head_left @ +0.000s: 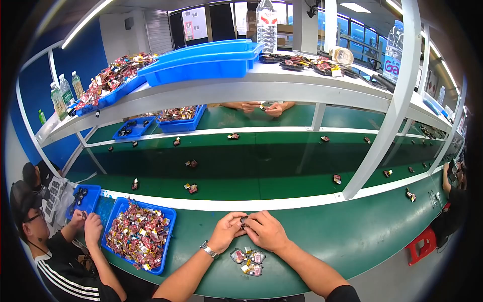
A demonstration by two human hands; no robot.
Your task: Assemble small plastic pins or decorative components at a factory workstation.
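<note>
Over the green bench (322, 241), my left hand (227, 232) and my right hand (265, 230) meet, fingers closed around one small black part (243, 221). My fingers cover most of it, so its exact kind does not show. A watch (208, 249) is on my left wrist. Just below my hands lies a small cluster of dark parts with red, white and yellow labels (248, 260). To the left of my left arm stands a blue tray (172, 221) heaped with many similar labelled pieces.
Beyond a white rail (226, 204), a dark green conveyor belt (261, 176) carries scattered labelled parts. A white post (380, 138) rises at right. Overhead, a shelf (216, 93) holds blue trays (201, 65) and bottles. Co-workers sit at left, far right and across; a red stool (421, 246) stands at right.
</note>
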